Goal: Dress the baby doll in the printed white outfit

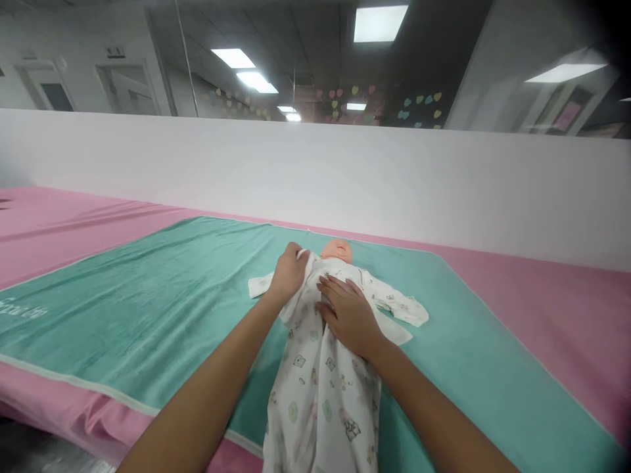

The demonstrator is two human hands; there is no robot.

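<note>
A baby doll [337, 250] lies on its back on a teal towel [148, 309], dressed in a white printed romper [320, 387] with its sleeves spread out. My left hand [289, 270] is closed on the romper's fabric near the doll's shoulder and collar. My right hand [349, 314] lies flat on the doll's chest with fingers stretched out, pressing on the garment. The romper's lower part hangs toward the near edge.
The towel covers a pink sheet [542, 295] on a wide surface. A white low wall [345, 177] runs along the far side, with glass above it showing ceiling lights and heart stickers. The surface's near edge drops off at the lower left.
</note>
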